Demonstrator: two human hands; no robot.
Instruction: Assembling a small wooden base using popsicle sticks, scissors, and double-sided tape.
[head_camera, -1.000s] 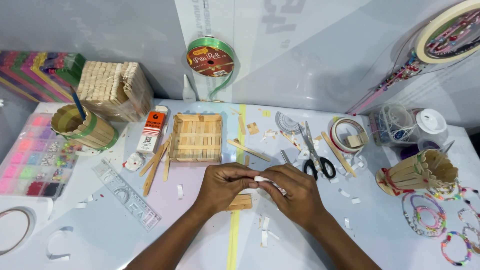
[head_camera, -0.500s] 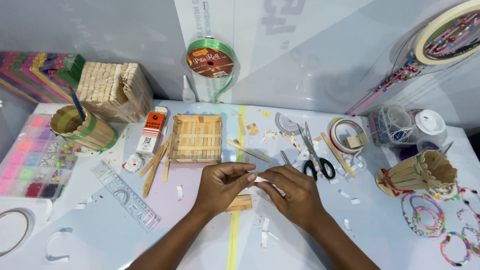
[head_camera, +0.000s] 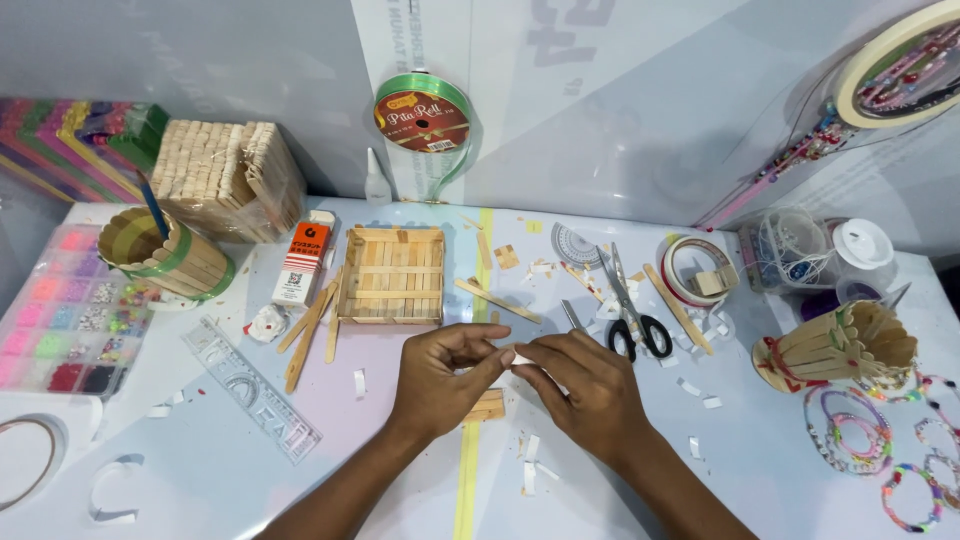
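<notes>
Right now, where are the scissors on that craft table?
In the head view, the black-handled scissors lie right of centre on the table, just beyond the right hand, between the square stick tray and the tape roll.

White table (head_camera: 200, 480), stick tray (head_camera: 392, 274), scissors (head_camera: 630, 300), ruler (head_camera: 250, 390), bead box (head_camera: 65, 315)

A craft worktable: around the stick tray (head_camera: 392, 274) lie scissors (head_camera: 630, 300) to its right, a ruler (head_camera: 250, 388) lower left, a bead box (head_camera: 62, 318) far left, ribbon (head_camera: 422, 112) above.
</notes>
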